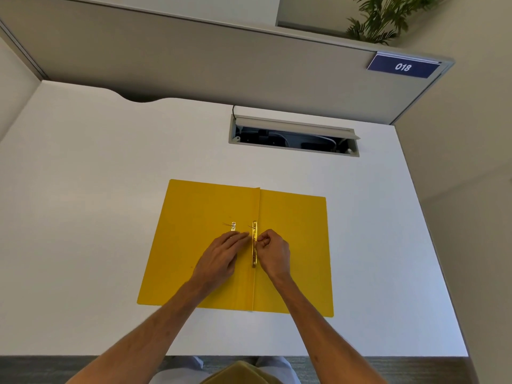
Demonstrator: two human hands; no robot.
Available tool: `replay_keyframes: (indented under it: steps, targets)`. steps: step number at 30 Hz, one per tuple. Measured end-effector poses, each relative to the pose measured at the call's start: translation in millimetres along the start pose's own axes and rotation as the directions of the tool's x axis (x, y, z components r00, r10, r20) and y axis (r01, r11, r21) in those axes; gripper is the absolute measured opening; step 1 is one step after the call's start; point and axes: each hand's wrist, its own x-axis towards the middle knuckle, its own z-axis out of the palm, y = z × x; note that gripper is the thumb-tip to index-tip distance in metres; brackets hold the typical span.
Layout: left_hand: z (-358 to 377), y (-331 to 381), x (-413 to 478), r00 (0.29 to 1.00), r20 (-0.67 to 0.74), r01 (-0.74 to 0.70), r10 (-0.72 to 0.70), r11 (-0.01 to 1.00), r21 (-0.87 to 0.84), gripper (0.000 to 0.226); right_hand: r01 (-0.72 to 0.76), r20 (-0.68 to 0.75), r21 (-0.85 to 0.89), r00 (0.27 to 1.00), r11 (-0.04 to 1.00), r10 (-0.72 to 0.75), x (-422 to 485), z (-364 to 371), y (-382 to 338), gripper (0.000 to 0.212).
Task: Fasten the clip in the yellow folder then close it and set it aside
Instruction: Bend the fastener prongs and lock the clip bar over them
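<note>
A yellow folder point(293, 245) lies open and flat on the white desk point(83, 217), spine running away from me. A gold metal clip bar point(254, 254) sits along the spine. A second short gold piece point(233, 226) lies on the left flap, partly under my fingers. My left hand point(221, 259) rests flat on the left flap, fingertips touching the bar's left side. My right hand point(273, 250) is curled at the bar's right side, thumb and forefinger pinching at a thin prong there.
An open cable hatch point(293, 135) is set in the desk behind the folder. A grey partition point(194, 59) with a blue "018" sign point(403, 67) closes the back. A plant point(385, 15) stands beyond it. The desk's near edge is just in front of my body.
</note>
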Motion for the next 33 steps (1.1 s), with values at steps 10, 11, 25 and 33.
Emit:
replay_keyframes:
  steps: [10, 11, 25, 33]
  targets:
    - [5, 2, 3, 0.991, 0.135, -0.021, 0.017, 1.000, 0.024, 0.055, -0.024, 0.024, -0.048, 0.999, 0.999, 0.025, -5, 1, 8, 0.012]
    - [5, 2, 4, 0.991, 0.134, -0.019, 0.015, 0.999, 0.026, 0.055, -0.029, 0.026, -0.042, 0.999, 0.999, 0.030, -6, 1, 9, 0.012]
    - [5, 11, 8, 0.987, 0.162, -0.023, 0.000, 0.989, 0.144, 0.049, 0.096, 0.185, 0.018, 0.978, 0.995, -0.098, -20, -20, 31, 0.028]
    - [4, 9, 11, 0.986, 0.168, -0.044, 0.016, 0.985, 0.165, 0.048, 0.317, 0.100, -0.226, 0.948, 0.921, -0.302, -40, -19, 33, 0.022]
